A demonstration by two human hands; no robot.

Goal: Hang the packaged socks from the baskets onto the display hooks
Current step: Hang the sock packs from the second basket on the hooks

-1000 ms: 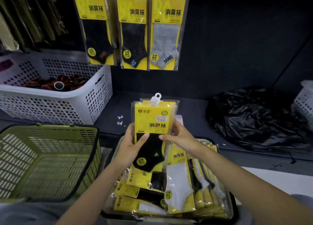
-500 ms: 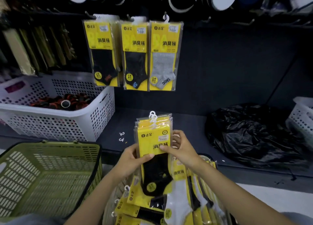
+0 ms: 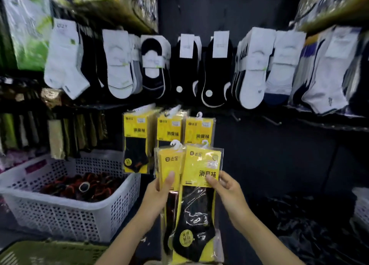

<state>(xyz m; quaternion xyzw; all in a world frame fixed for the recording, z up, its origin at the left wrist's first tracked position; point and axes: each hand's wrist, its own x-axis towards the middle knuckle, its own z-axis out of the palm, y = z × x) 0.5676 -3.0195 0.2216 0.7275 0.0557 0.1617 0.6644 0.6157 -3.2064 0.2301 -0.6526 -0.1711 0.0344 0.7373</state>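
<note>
My left hand grips a small stack of yellow sock packs, thumb on the front. My right hand pinches a separate yellow pack with a black sock by its right edge, held just right of the stack. Both have white hanger loops on top. Behind them three groups of the same yellow packs hang on display hooks; the right one is just above the held packs. Bare hooks stick out to the right.
A white perforated basket with dark red-and-black items stands at the left. A green basket edge shows at the bottom left. Rows of white and black socks hang above. A black plastic bag lies at the right.
My view has tilted up toward the hooks. Both hands rose with the packs, and the right hand has drawn one pack apart from the stack in the left hand.
</note>
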